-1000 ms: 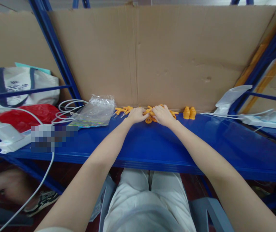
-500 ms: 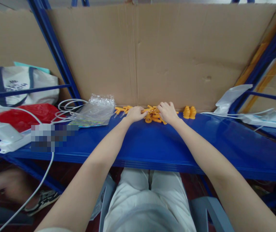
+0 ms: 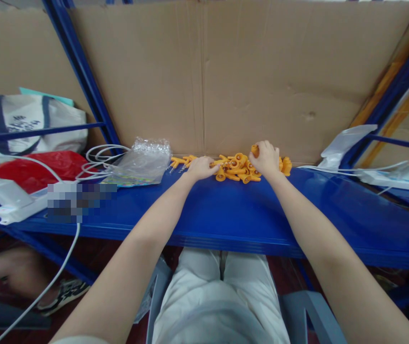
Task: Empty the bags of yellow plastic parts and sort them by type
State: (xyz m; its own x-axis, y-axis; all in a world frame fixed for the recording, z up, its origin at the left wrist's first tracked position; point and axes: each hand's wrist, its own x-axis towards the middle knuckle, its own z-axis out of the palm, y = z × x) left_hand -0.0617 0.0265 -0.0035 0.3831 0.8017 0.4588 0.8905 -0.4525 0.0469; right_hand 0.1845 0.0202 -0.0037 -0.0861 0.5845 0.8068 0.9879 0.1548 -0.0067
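My left hand (image 3: 201, 168) is closed at the left edge of a pile of orange plastic pieces (image 3: 239, 171), several of which have round, cup-like ends. An orange tip (image 3: 213, 164) shows at its fingers; most of that piece is hidden. My right hand (image 3: 268, 159) is raised over the pile's right side, its fingers wrapped round an orange piece with a round end (image 3: 255, 151). Left of my left hand lie branched orange pieces (image 3: 179, 161) with thin metal spirals. Behind my right wrist stand upright orange pieces (image 3: 287, 166), partly covered.
A blue shelf (image 3: 226, 215) carries everything, backed by a cardboard wall (image 3: 262, 71). On the left are a clear plastic bag (image 3: 142, 165), white cables (image 3: 95, 157), a power strip (image 3: 25, 208), a red bag (image 3: 43, 167) and a canvas bag (image 3: 64, 124). Another power strip (image 3: 398, 177) lies right.
My right hand has lifted off the pile and moved right, with an orange piece in it. More of the pile now shows. My left hand has hardly moved.
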